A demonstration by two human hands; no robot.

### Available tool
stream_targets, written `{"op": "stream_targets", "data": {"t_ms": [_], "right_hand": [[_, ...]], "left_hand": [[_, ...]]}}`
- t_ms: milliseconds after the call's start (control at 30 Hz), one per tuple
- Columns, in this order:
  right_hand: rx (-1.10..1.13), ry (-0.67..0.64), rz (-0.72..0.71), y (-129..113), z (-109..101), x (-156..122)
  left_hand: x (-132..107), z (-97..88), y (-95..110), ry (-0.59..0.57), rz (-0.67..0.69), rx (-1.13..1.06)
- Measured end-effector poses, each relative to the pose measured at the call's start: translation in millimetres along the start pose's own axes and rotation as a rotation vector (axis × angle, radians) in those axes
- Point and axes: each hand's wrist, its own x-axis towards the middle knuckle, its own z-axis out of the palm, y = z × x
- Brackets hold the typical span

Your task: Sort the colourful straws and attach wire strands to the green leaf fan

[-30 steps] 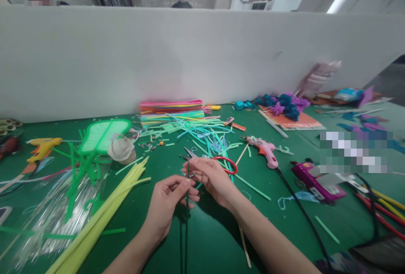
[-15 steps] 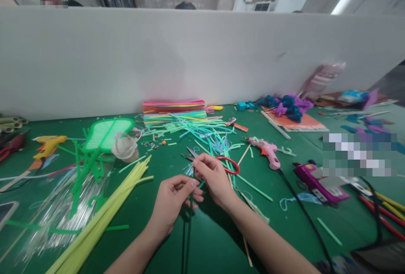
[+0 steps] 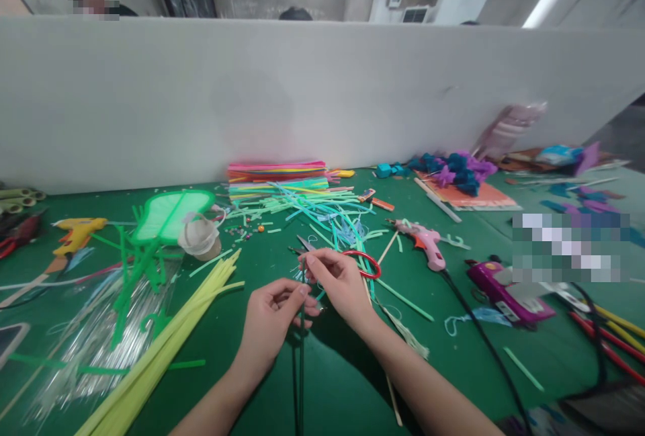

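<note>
My left hand [image 3: 272, 315] pinches a thin dark cord [image 3: 302, 375] between thumb and index finger, the other fingers curled behind it. Two dark strands run down from there to the bottom of the view. Just above, my right hand [image 3: 345, 285] has thumb and index finger pressed together on the cord's upper end; the tip is mostly hidden by the fingers. Scissors with red handles [image 3: 373, 267] lie behind the right hand, blades pointing left. A blue tassel [image 3: 299, 275] shows partly beyond the fingertips.
Yellow fuzzy stems [image 3: 166, 349] and a plastic cup [image 3: 200, 234] lie left, near a yellow glue gun [image 3: 75, 234]. Cut green stems [image 3: 302, 201] cover the middle back. On the right are a pink glue gun [image 3: 426, 241] with its cable and a purple power strip [image 3: 508, 291]. A white partition [image 3: 302, 100] stands behind.
My right hand has shifted slightly left and down, its fingers now closer over the cord's end. My left hand keeps its pinch with almost no movement.
</note>
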Motion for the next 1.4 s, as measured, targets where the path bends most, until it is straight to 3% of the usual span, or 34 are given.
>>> {"op": "stream_targets", "data": {"t_ms": [267, 467, 567, 767, 900, 1067, 1267, 1400], "right_hand": [[-0.332, 0.026, -0.243, 3, 0, -3], [-0.43, -0.025, -0.346, -1, -6, -1], [-0.293, -0.069, -0.257, -2, -8, 1], [0.226, -0.157, 0.068, 4, -9, 3], [0.356, -0.153, 0.179, 5, -8, 4], [0.568, -0.133, 0.477, 5, -8, 9], [0.446, -0.185, 0.384, 3, -6, 6], [0.324, -0.144, 0.298, 4, -3, 1]], "left_hand": [[0, -2.0, -1, -0.013, 0.036, 0.027], [-3, 1.8, -1, -0.049, 0.01, 0.009], [-5, 2.9, 1, -0.057, 0.003, -0.005], [-7, 0.1, 5, -0.095, 0.001, -0.019], [-5, -4.1, 5, -0.125, -0.023, -0.044], [-2, -8.3, 4, -0.114, -0.028, -0.112], [1, -8.0, 2, -0.116, -0.032, -0.112], [2, -5.5, -1, -0.126, -0.044, -0.073]]}}
